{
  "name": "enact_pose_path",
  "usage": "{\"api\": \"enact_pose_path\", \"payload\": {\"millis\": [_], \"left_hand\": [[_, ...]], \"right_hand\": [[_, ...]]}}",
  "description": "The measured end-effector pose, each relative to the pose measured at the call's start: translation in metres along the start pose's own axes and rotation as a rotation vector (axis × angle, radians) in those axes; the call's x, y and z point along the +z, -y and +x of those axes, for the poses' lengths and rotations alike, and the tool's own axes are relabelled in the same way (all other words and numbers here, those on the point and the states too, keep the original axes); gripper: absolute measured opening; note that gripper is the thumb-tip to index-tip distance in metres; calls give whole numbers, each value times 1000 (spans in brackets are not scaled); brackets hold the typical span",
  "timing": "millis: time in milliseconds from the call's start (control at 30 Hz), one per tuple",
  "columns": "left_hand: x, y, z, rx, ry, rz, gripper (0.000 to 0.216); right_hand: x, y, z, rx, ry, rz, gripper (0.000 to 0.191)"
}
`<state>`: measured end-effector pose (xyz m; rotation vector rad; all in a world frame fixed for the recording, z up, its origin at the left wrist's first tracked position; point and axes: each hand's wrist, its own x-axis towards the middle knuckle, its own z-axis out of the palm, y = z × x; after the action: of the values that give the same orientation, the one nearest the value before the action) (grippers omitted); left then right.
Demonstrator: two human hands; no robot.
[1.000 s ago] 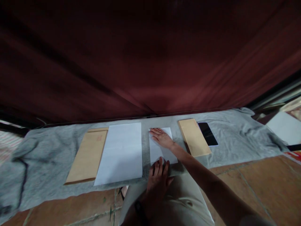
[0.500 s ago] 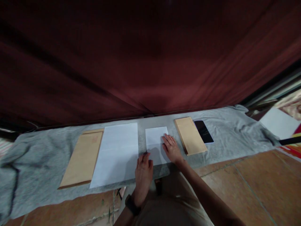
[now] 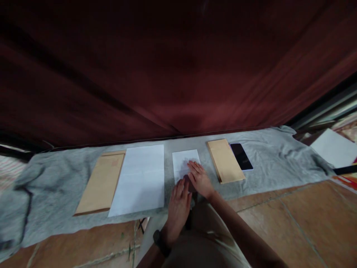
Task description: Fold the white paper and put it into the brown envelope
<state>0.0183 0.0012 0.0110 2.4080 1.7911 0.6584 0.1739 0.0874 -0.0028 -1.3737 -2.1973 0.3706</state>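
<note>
A small white sheet of paper (image 3: 180, 159) lies on the grey cloth in front of me. Its near end looks bent up and shaded between my hands. My left hand (image 3: 179, 203), with a dark watch on its wrist, grips that near end at the left. On the right side, my right hand (image 3: 200, 180) holds the same end, its fingers reaching over the sheet and casting a shadow on it. The thumbs are mostly hidden, so the exact grip is hard to see.
Left of the small sheet lie a larger white sheet (image 3: 141, 178) and a brown envelope (image 3: 100, 184). To the right are a stack of brown envelopes (image 3: 225, 160) and a phone (image 3: 241, 156). Grey cloth (image 3: 273, 160) covers the narrow surface; a dark red curtain (image 3: 178, 74) hangs behind.
Both hands have come closer together at the near end of the small sheet. That end was flat before and is now raised and bent. The view has shifted slightly.
</note>
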Motion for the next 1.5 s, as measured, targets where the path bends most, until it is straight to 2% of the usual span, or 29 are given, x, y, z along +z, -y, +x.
{"api": "enact_pose_path", "payload": {"millis": [133,300,533,633,733,833,1000,1100,1233,1500], "left_hand": [[17,-8,-17,68,69,73,48],[24,-5,-27,112,80,117,54],[17,-10,-23,157,59,143,63],[18,-9,-23,184,65,155,66],[19,-8,-23,190,69,151,69],[16,-9,-24,174,82,146,69],[12,-12,-26,170,155,129,64],[12,-13,-27,166,175,124,63],[9,-13,-27,154,182,133,59],[-2,0,-47,48,112,172,80]], "right_hand": [[4,17,-5,-155,137,63,46],[5,14,-3,-176,167,-5,45],[-2,-27,35,-94,103,-67,45],[-5,-42,53,-11,73,-97,47],[-6,-45,59,103,47,-126,49],[-3,-30,43,155,8,-109,50],[1,8,-26,13,53,-13,51],[-5,22,-57,17,86,-52,51],[-14,23,-73,26,86,-105,53],[-26,4,-94,3,86,-118,62]]}}
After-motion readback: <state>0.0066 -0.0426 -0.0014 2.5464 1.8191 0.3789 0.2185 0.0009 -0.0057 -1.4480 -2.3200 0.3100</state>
